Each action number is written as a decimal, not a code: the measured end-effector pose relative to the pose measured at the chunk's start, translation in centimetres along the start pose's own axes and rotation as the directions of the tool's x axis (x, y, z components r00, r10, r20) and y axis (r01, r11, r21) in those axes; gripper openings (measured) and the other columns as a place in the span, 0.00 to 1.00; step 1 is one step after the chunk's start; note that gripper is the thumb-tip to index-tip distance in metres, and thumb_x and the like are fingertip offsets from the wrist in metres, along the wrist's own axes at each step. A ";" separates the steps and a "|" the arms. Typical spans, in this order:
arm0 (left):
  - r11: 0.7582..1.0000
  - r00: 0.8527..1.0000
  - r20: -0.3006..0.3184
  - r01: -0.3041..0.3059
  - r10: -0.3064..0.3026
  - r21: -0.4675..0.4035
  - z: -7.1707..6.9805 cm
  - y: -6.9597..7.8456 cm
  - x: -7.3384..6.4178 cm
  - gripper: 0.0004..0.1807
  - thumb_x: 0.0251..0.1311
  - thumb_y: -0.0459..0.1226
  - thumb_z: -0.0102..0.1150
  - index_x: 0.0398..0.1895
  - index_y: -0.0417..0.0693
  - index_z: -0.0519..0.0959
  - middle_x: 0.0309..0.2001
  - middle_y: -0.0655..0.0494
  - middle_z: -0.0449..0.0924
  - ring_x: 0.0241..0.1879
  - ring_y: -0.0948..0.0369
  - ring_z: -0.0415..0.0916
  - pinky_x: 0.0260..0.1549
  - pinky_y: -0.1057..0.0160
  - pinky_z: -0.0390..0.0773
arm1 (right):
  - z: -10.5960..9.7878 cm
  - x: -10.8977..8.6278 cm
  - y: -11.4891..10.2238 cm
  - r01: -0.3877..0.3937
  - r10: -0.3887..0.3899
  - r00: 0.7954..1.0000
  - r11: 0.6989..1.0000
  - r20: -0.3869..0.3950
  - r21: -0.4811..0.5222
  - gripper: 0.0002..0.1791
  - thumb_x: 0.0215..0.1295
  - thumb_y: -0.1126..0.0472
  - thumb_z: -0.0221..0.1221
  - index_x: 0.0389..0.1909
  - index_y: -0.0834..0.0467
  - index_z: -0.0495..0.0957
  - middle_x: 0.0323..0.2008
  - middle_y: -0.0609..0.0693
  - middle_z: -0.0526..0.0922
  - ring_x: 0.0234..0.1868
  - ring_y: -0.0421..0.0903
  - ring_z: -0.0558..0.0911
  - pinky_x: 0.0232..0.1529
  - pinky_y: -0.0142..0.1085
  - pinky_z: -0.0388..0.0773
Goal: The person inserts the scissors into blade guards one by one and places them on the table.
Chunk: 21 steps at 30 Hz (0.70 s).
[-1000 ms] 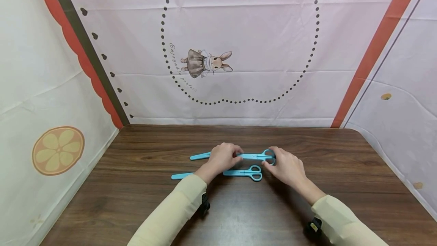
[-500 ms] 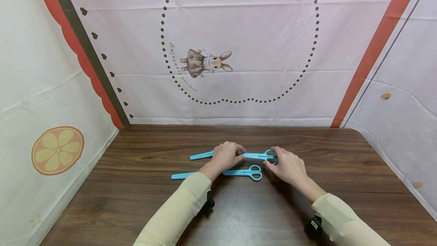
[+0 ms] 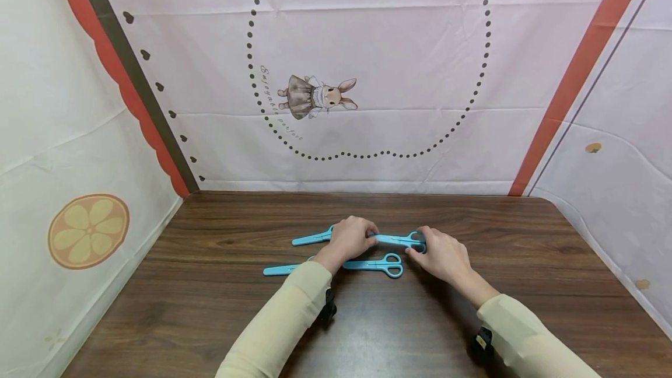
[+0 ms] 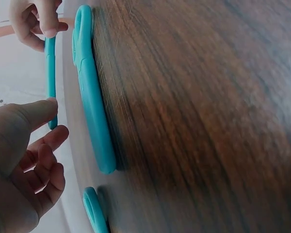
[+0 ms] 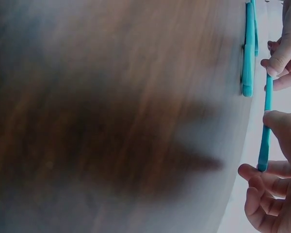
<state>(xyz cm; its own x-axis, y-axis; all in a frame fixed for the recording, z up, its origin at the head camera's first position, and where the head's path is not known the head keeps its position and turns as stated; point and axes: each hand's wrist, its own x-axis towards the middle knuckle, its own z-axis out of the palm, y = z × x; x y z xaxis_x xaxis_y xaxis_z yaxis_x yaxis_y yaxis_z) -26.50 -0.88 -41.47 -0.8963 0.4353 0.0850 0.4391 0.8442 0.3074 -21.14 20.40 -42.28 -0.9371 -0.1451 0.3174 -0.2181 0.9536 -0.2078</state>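
A light-blue pair of scissors (image 3: 394, 240) spans both hands, above the tabletop in the wrist views. My left hand (image 3: 353, 238) pinches its blade end between thumb and forefinger, hiding the tip. At the finger loops, my right hand (image 3: 445, 254) grips the handle end, thumb on the near side. Both hands show around the scissors (image 4: 51, 73) in the left wrist view. Just in front, a matching pair of scissors (image 3: 367, 265) lies on the table, its blade end partly behind my left forearm.
Two more light-blue pairs lie to the left: back scissors (image 3: 311, 239) and front scissors (image 3: 280, 270), both partly covered by my left hand or arm. The brown wooden table (image 3: 220, 319) meets a printed cloth backdrop (image 3: 399, 69) at its far edge.
My left hand has shifted a little to the right, uncovering more of the scissors at left. The held scissors and my right hand have moved slightly right too.
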 end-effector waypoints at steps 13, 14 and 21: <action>1.000 0.999 0.030 0.023 -0.023 -0.015 1.0 0.1 0.6 0.09 0.56 0.47 0.61 0.40 0.60 0.82 0.25 0.67 0.76 0.19 0.68 0.69 0.16 0.68 0.67 | 0.1 0.1 0.5 -0.019 0.020 0.998 1.000 0.061 -0.013 0.27 0.52 0.42 0.63 0.45 0.57 0.76 0.27 0.48 0.79 0.19 0.42 0.71 0.14 0.35 0.62; 0.999 0.999 0.031 0.027 -0.026 -0.019 1.0 0.1 0.6 0.09 0.56 0.47 0.61 0.40 0.60 0.82 0.25 0.66 0.76 0.19 0.68 0.69 0.17 0.68 0.67 | 0.1 0.1 0.5 -0.020 0.021 0.998 1.000 0.063 -0.014 0.27 0.52 0.42 0.63 0.45 0.58 0.76 0.28 0.48 0.79 0.19 0.42 0.71 0.15 0.35 0.63; 0.999 0.998 0.038 0.042 -0.041 -0.024 1.3 0.2 0.8 0.09 0.55 0.46 0.62 0.39 0.60 0.82 0.28 0.66 0.77 0.22 0.67 0.70 0.19 0.68 0.68 | 0.3 0.2 0.8 -0.032 0.033 0.996 0.999 0.084 -0.020 0.27 0.52 0.42 0.62 0.46 0.58 0.76 0.31 0.51 0.81 0.21 0.44 0.74 0.16 0.37 0.65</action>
<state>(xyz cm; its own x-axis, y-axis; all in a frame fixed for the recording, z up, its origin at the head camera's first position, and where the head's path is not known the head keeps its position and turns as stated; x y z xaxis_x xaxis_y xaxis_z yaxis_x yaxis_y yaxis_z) -27.05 0.00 -42.55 -0.9104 0.4122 0.0359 0.3998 0.8539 0.3333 -21.58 21.08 -42.67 -0.9635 -0.1352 0.2311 -0.1829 0.9627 -0.1995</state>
